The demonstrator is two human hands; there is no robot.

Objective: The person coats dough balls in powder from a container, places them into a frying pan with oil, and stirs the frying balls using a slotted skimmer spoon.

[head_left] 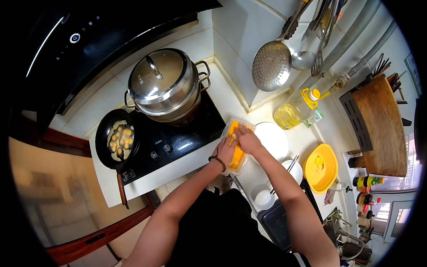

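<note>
A clear plastic tray (240, 166) holding a soft orange, dough-like food (235, 157) sits at the counter's edge, right of the cooktop. My left hand (224, 152), with a dark beaded bracelet at the wrist, has its fingers bent over the tray's left side. My right hand (247, 139) reaches in from the other side, its fingers curled down against the orange food. Between the two hands shows a small pale-yellow piece (232, 139), pinched at the fingertips. The fingers partly cover both the food and the tray.
A black frying pan (103, 149) with several golden pieces in it is on the cooktop (178, 153), near a lidded steamer pot (173, 95). A white plate (272, 141), oil bottle (291, 113), bowl with chopsticks (292, 172) and yellow basin (327, 178) stand to the right.
</note>
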